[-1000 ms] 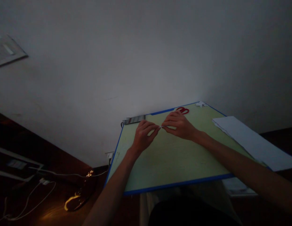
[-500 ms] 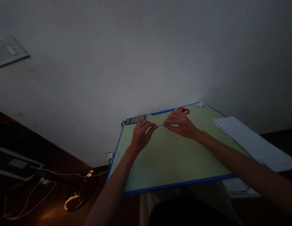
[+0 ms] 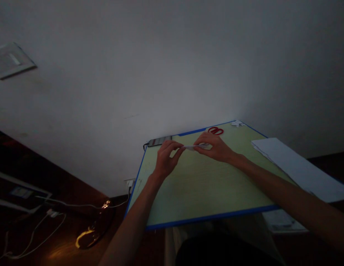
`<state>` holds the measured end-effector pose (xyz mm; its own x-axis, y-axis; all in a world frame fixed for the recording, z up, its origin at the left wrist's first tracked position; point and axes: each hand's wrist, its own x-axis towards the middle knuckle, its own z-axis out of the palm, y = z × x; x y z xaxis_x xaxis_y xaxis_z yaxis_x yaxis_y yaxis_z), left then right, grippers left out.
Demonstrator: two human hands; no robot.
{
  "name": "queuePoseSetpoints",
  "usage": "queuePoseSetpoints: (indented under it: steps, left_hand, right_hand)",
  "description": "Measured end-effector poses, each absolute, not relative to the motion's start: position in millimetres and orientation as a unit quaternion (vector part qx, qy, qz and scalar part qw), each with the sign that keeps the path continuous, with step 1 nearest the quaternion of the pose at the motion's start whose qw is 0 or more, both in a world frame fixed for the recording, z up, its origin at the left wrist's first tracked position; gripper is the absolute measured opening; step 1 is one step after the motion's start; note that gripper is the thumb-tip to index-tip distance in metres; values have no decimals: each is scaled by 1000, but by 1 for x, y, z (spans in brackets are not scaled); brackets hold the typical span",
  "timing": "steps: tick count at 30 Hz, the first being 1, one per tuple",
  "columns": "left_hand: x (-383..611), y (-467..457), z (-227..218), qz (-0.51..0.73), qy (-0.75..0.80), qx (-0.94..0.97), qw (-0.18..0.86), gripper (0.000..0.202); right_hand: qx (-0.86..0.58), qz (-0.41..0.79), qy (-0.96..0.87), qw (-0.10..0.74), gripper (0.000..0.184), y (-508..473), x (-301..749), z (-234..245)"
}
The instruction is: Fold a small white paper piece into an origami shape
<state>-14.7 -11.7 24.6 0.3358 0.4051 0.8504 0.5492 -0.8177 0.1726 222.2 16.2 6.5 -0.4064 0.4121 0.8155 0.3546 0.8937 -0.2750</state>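
A small white piece of paper (image 3: 190,147) is stretched between my two hands, above the far part of a pale yellow-green table (image 3: 205,181) with blue edging. My left hand (image 3: 166,157) pinches its left end between thumb and fingers. On the other side, my right hand (image 3: 213,146) pinches it too, and a bit of the paper shows between thumb and fingers there. Red-handled scissors (image 3: 215,130) lie just behind my right hand, with their blades hidden. A phone (image 3: 159,141) lies behind my left hand at the far left corner.
White paper sheets (image 3: 296,166) overhang the table's right edge. Paper scraps (image 3: 237,123) lie at the far right corner. A wall (image 3: 172,74) stands behind the table. White cables (image 3: 77,204) run across the floor at left, near a wall socket (image 3: 129,182).
The paper between my hands shows a wider face than before, and part of it now appears inside my right hand's grip. Both hands stay in nearly the same place.
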Motion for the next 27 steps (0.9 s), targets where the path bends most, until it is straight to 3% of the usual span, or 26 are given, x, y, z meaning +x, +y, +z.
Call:
queuePoseSetpoints:
  steps: [5,9,17,27]
  left_hand:
    - [-13,-9,17,-502,-348,-790,-58,16]
    - [-13,-4,6,-511,-378,-760,-137,19]
    - [-16,2,-4,-470,-371,-796,-84,11]
    - [-18,10,-23,-306,-404,-862,-20,3]
  right_hand:
    - [-262,86,-834,477,21,19,224,0]
    - [-267,58,-850,450,23,24,223,-7]
    - [-250,5,-872,422,22,35,223,-17]
    - [-240,-91,-916,307,21,27,223,-16]
